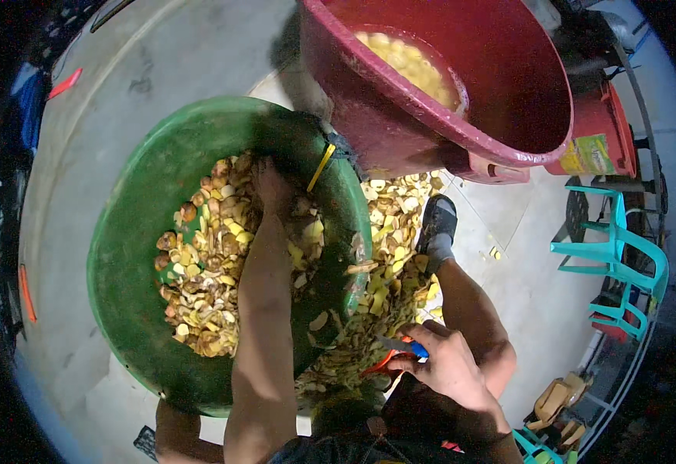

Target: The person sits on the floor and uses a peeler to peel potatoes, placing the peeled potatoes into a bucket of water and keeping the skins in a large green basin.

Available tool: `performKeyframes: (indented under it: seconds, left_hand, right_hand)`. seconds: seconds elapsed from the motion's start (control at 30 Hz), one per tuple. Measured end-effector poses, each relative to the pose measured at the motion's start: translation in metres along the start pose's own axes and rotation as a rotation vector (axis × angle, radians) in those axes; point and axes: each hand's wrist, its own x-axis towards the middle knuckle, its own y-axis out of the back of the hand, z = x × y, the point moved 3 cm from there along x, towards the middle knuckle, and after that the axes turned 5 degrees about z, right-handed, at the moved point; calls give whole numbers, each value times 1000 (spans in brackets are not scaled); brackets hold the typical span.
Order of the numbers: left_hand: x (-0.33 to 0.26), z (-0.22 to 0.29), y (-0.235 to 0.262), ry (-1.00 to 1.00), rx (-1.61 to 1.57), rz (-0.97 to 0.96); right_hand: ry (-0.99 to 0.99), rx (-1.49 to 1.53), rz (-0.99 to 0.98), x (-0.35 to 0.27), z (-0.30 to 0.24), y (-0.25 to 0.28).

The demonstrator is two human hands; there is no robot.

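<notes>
Head view: looking down at two bare arms over tubs on a concrete floor (121, 85).
Left hand (272, 185): centre of frame, reaching up into the green tub, fingers buried in the peel pile; grip state cannot tell, fingertips hidden among the pieces.
Right hand (450, 367): lower right of centre, grip clamped on a peeler.
Peeler (400, 352): orange handle with a blue part, sticking out left of the right hand, just above the spilled peels.
Green tub (133, 255): big round plastic tub, left-centre of frame, tilted toward the person, holds yellow and brown peels and cut pieces.
Peels in tub (206, 271): heaped in the middle of the tub, touching the left hand and forearm.
Yellow strip (321, 166): thin strip lying on the tub's upper right rim.
Peels on floor (388, 263): loose heap right of the green tub, between the tub and the person's leg.
Red tub (430, 100): top centre-right, large, holds pale yellow peeled pieces (411, 62) in water.
Shoe (438, 224): dark, right of centre, at the edge of the floor heap.
Teal chair (616, 263): plastic, right edge of frame, well apart from the tubs.
Red container (601, 139): upper right, behind the red tub.
</notes>
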Motion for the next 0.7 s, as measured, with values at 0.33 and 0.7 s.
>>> performKeyframes:
  seconds: [0.33, 0.7]
  left_hand:
    - [-52, -35, -13, -147, 10, -131]
    - [-154, 37, 221, 136, -1131, -347]
  right_hand:
    - [-29, 15, -6, -5, 3, -3]
    - [147, 131, 238, -21, 4, -15]
